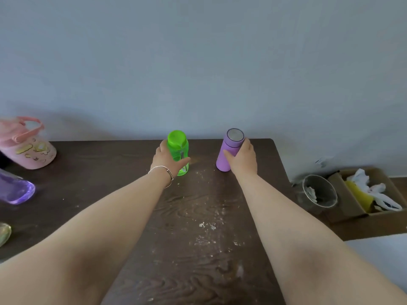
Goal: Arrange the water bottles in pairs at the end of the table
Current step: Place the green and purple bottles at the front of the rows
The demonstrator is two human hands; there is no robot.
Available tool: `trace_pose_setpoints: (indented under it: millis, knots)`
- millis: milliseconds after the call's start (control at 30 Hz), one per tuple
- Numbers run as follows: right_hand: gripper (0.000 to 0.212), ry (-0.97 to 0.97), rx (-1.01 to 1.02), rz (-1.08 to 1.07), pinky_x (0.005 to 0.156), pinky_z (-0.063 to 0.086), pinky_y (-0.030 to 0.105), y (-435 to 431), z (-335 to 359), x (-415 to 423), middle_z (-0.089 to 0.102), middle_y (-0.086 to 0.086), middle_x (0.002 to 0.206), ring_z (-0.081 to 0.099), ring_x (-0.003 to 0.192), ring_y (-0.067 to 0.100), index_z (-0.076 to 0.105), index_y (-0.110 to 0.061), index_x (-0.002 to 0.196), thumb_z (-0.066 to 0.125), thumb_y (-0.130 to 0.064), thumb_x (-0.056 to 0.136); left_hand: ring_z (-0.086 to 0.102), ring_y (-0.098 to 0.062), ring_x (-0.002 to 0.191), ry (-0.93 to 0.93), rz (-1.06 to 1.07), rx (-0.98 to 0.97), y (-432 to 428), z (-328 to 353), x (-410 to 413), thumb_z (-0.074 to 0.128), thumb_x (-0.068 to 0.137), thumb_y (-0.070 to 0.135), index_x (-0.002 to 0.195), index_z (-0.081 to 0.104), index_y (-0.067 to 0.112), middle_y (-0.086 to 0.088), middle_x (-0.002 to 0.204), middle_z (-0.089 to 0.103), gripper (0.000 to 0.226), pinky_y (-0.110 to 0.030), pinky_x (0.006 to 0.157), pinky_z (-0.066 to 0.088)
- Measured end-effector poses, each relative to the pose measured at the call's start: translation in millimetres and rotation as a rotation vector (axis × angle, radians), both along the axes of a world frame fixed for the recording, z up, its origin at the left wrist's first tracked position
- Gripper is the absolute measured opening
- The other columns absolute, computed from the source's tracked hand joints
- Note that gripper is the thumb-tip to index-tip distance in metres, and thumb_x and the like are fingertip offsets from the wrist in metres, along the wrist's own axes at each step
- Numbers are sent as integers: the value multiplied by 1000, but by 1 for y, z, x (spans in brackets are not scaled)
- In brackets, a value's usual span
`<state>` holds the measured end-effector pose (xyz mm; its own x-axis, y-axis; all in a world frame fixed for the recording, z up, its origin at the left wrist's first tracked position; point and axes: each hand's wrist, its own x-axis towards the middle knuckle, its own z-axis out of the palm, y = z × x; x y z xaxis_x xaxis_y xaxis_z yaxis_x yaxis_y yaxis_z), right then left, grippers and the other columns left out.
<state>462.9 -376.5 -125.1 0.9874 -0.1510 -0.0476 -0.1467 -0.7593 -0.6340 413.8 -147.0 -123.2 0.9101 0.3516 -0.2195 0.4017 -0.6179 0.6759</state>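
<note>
Head view: both arms were stretched across the dark bench (198, 249) toward its far edge by the wall.
Left hand (168, 160): its grip was clamped round the green bottle (178, 150), upright near the far edge.
Right hand (243, 159): its grip was clamped round the lilac flask (230, 150), upright and apart from the green one.
Handling: both were judged stiff and smooth, likely slippery; mid-body hold suited them. Weight could not be told.
Others: a pink bottle (26, 148) and a clear purple bottle (15, 188) were seen at the left.
Containers: a cardboard box (343, 194) of crumpled wrappings and a cup (319, 191) stood off the bench.
</note>
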Motion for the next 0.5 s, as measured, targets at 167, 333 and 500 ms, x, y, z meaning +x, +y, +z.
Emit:
trace_pose_setpoints:
  millis: [167, 333, 500]
  knots:
    - [76, 14, 195, 4, 99, 50, 41, 1, -11, 18, 55, 8, 140, 56, 125, 31, 38, -12, 145, 77, -37, 85, 55, -35, 113, -39, 101, -39, -5, -9, 20, 82, 71, 35, 132, 36, 13, -12, 129, 54, 80, -34, 82, 42]
    - [68, -6, 231, 27, 88, 46, 32, 1, -15, 22, 60, 6, 134, 59, 119, 29, 44, -13, 137, 78, -39, 84, 58, -34, 107, -72, 125, -32, -5, -12, 24, 83, 70, 35, 128, 40, 15, -11, 119, 61, 74, -30, 76, 39]
    - [67, -6, 255, 1, 89, 50, 34, 1, -11, 16, 61, 5, 132, 61, 117, 28, 46, -13, 135, 79, -38, 83, 59, -33, 106, -73, 104, -40, 1, -10, 15, 84, 69, 36, 128, 42, 16, -10, 115, 64, 76, -30, 76, 41]
